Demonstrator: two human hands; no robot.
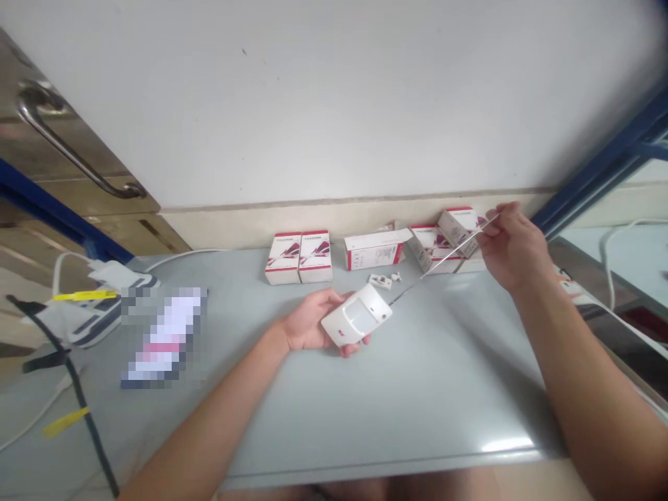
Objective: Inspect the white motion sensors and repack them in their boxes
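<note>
My left hand [310, 323] is wrapped around a white motion detector [360, 314], held above the grey table with its lens window facing up. A thin telescopic antenna [443, 259] runs from the detector's upper right edge, drawn out long and slanting up to the right. At its far end, my right hand [514, 247] pinches the tip between thumb and fingers. Just beyond the detector, a small white bracket [380, 281] and another little white part [396, 277] lie on the table.
Two red-and-white boxes [300, 257] stand by the wall, with an opened box [373, 252] beside them and more stacked boxes [454, 236] behind my right hand. Power strips [109, 306], cables and a blurred-out phone-like object [167, 337] occupy the left. A blue frame [605, 146] rises at right.
</note>
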